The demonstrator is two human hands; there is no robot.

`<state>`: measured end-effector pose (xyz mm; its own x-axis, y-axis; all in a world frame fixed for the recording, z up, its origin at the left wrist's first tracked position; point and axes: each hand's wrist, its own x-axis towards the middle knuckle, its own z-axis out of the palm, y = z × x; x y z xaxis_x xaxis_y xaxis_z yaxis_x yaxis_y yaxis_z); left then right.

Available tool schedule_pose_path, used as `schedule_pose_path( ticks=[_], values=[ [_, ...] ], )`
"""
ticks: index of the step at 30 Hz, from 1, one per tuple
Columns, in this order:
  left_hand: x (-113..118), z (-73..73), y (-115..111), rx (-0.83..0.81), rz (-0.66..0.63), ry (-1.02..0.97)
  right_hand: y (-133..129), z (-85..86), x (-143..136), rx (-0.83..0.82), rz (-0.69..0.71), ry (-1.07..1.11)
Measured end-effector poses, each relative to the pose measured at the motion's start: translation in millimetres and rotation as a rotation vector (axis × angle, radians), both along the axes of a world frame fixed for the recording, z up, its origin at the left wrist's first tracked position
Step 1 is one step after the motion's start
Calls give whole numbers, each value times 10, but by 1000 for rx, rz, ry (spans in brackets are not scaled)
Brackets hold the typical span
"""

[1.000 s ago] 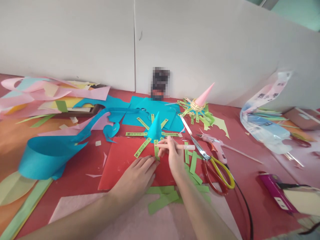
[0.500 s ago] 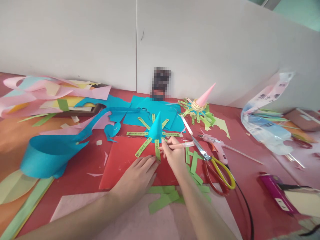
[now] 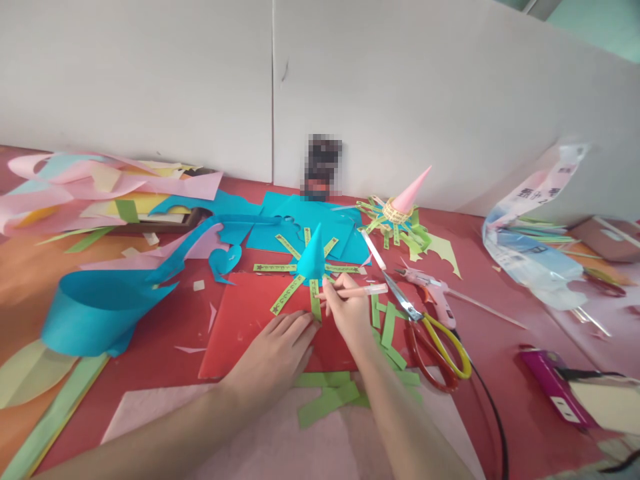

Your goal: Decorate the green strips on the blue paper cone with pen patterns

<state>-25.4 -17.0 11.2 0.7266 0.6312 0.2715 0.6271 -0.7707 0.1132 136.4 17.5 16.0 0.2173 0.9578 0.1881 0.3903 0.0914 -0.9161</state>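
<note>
A blue paper cone (image 3: 312, 257) stands upright with several green paper strips (image 3: 287, 296) spread around its base, most bearing dark drawn marks and stars. My right hand (image 3: 347, 310) pinches a pale pink pen (image 3: 367, 291), its tip at the strip (image 3: 315, 303) that points toward me. On the red sheet (image 3: 240, 327), my left hand (image 3: 285, 343) lies flat, fingertips at that strip's near end. The strip to the right of it is partly hidden by my right hand.
Scissors (image 3: 417, 313) and a pink glue gun (image 3: 430, 290) lie to the right. Behind them stands a pink cone (image 3: 410, 192) with marked strips. Loose green strips (image 3: 327, 403) lie near my forearms. A blue paper loop (image 3: 95, 317) sits at left, below a paper pile (image 3: 100, 180).
The pen tip has shifted very slightly at the strip. My left hand and the blue cone stay where they were.
</note>
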Motion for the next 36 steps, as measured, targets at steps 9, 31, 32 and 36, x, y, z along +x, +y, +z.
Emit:
schedule_pose_path(
  ticks=[9,31,32,36],
  values=[
    [-7,-6,-8,-13,-5,-35,-4,5,-8,-8,0,2],
    [-9,16,-9,-25,-2,-37,-3,1,-11,18,-54,-19],
    [-10,10,-7,-27,-1,-37,-2,1,-12,19,-52,-9],
    [-6,-1,1,-33,-3,-28,2,-17,-12,23,-55,-46]
  ],
)
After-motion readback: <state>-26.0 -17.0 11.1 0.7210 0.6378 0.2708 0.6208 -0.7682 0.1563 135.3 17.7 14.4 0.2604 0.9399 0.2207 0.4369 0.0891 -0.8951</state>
